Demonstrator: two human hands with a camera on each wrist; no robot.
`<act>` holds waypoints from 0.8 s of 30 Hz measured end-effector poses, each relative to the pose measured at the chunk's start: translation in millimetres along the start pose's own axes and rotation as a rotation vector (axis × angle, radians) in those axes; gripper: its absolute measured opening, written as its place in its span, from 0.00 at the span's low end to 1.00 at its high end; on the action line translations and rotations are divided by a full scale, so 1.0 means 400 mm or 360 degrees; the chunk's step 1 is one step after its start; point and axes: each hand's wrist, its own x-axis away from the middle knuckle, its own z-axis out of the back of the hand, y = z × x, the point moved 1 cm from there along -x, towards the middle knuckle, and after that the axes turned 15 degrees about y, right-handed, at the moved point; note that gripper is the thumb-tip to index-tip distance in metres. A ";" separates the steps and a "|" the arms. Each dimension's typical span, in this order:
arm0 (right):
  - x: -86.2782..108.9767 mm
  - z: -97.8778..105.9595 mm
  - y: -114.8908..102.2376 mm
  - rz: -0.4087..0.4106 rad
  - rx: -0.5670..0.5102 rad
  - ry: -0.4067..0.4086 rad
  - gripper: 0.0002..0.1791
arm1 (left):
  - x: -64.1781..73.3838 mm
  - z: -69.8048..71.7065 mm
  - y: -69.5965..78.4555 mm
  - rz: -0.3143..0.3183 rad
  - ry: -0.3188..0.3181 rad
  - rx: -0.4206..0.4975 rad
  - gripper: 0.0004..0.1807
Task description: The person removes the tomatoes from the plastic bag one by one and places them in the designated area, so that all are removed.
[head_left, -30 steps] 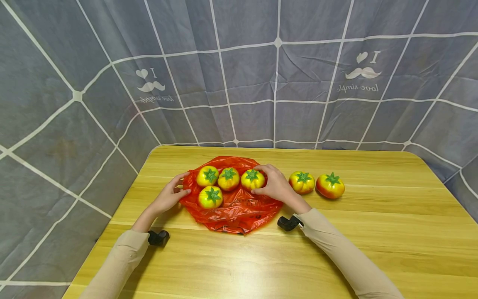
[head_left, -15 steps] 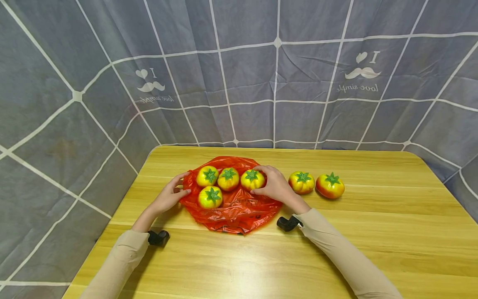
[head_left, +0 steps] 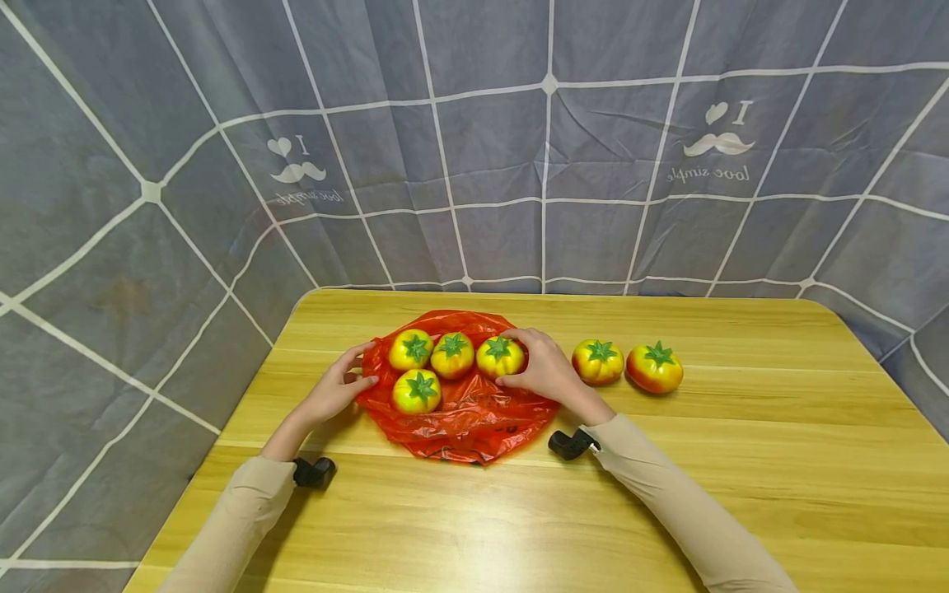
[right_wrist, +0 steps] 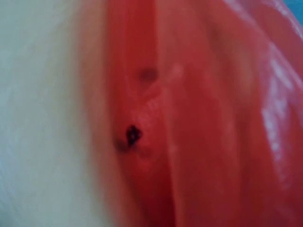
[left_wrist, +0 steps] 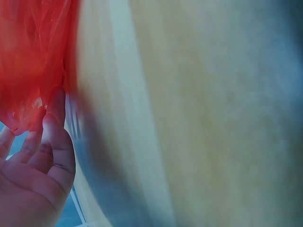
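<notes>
A red plastic bag (head_left: 474,420) lies spread on the wooden table, also filling much of the right wrist view. On it sit several yellow-red toy tomatoes with green star-shaped tops, among them a back-left tomato (head_left: 410,349), a front-left tomato (head_left: 417,390) and a middle tomato (head_left: 452,356). My right hand (head_left: 544,366) holds the rightmost tomato (head_left: 498,358) on the bag between thumb and fingers. At the bag's left edge my left hand (head_left: 337,387) grips the plastic, thumb apart from the fingers; the left wrist view shows its fingertips (left_wrist: 56,124) against the red film.
Two more tomatoes, a nearer one (head_left: 597,362) and a farther one (head_left: 655,368), stand on the table (head_left: 778,445) right of the right hand. A grey curtain (head_left: 489,148) with white lines hangs behind the table and along its left side.
</notes>
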 end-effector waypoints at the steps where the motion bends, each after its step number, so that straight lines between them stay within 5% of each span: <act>1: 0.000 0.000 -0.001 -0.0003 0.0001 -0.0001 0.39 | 0.000 0.000 0.000 0.0003 -0.0002 -0.0003 0.32; 24: 0.008 0.003 -0.007 0.0016 0.0001 0.0029 0.40 | 0.000 -0.003 0.007 0.0002 0.0005 0.0049 0.32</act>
